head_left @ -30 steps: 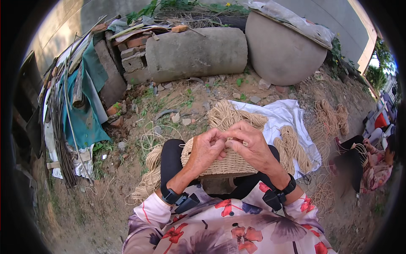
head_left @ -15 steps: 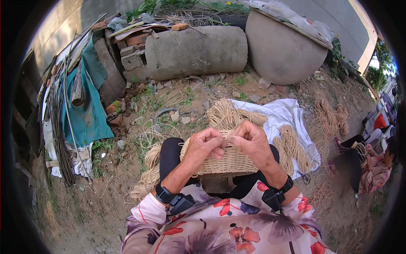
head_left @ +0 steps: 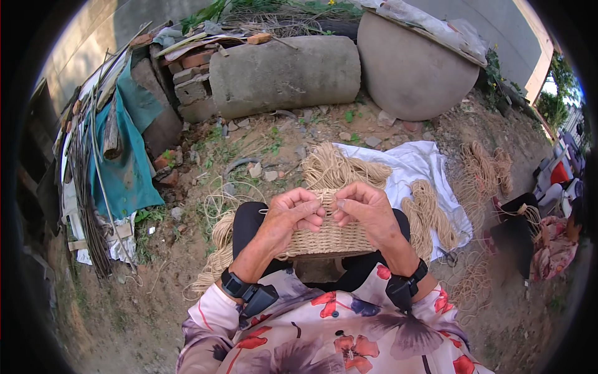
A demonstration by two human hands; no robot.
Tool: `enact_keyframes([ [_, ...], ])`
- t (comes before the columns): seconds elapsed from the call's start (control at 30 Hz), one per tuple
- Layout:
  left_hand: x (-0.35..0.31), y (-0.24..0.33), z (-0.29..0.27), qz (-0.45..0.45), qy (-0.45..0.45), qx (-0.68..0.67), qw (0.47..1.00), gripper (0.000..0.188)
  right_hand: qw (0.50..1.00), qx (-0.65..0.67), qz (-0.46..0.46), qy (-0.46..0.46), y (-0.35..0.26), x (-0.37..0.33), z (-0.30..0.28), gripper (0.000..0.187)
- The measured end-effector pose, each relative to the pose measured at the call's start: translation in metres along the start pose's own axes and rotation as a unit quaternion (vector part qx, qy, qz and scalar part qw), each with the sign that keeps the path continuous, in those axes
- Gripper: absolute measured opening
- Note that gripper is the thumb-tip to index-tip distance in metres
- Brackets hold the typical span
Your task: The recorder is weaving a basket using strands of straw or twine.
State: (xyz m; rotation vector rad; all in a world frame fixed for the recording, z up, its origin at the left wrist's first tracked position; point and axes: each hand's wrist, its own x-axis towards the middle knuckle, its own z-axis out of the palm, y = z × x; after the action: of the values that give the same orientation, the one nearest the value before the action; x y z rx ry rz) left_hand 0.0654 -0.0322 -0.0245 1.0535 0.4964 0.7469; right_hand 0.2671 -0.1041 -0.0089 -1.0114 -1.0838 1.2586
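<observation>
The woven tan basket (head_left: 330,242) lies under and btwn my hands on my lap, long axis L to R, so it runs crosswise from below my left hand (head_left: 290,219) to below my right hand (head_left: 367,213); both are abt equally near, and neither clearly has the edge. Fingertips face each other over the weave w/ a small gap, not touching. L hand is narrow: thumb up close to the index, other fingers curled in. R hand much the same, thumb tucked to index, fingers bent. Can't tell if a strand sits in either pinch, too small to see. Basket wall is ridged, tight rows of twisted cord, boxy shape w/ a straight lower edge twd me. Just beyond my hands, a big tan cord hank (head_left: 330,167), loopy and fibrous, overlaps a white cloth (head_left: 430,163), which is soft and creased. To the R of my R hand, a bundled cord coil (head_left: 428,202) rests on that cloth, w/ dark-handled scissors (head_left: 450,257) nr its lower corner, closer to me. L of my L hand, a loose cord pile (head_left: 218,265) by my knee. Farther out past both hands: a rough concrete cylinder (head_left: 286,75) and a smooth, round-bellied pot (head_left: 417,71), matte grey-brown
</observation>
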Motion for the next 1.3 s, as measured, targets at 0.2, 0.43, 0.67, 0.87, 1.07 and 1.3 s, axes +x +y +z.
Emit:
enact_keyframes([
  [0.2, -0.001, -0.002, 0.000, 0.005, -0.010, 0.015, 1.000, 0.012, 0.995, -0.100, 0.006, -0.005, -0.001, 0.002, 0.004, 0.015],
  [0.43, -0.001, -0.001, 0.001, 0.003, -0.011, 0.013, 1.000, 0.012, 0.991, -0.134, -0.022, -0.016, -0.005, -0.001, 0.010, 0.012],
  [0.67, -0.001, 0.001, 0.001, 0.007, -0.020, -0.006, 1.000, 0.014, 0.961, -0.253, -0.109, -0.010, -0.001, -0.001, 0.009, 0.011],
  [0.87, -0.001, 0.003, 0.002, -0.023, -0.016, 0.008, 1.000, 0.015, 0.972, -0.222, -0.069, 0.015, 0.008, 0.004, 0.009, 0.010],
  [1.07, -0.002, 0.002, 0.009, -0.004, 0.014, 0.070, 0.997, 0.015, 0.979, -0.196, -0.052, 0.028, 0.010, 0.004, 0.010, 0.010],
  [1.3, -0.005, 0.003, 0.011, 0.044, 0.031, 0.118, 0.992, 0.015, 0.968, -0.237, -0.079, 0.031, -0.002, 0.002, 0.017, 0.013],
])
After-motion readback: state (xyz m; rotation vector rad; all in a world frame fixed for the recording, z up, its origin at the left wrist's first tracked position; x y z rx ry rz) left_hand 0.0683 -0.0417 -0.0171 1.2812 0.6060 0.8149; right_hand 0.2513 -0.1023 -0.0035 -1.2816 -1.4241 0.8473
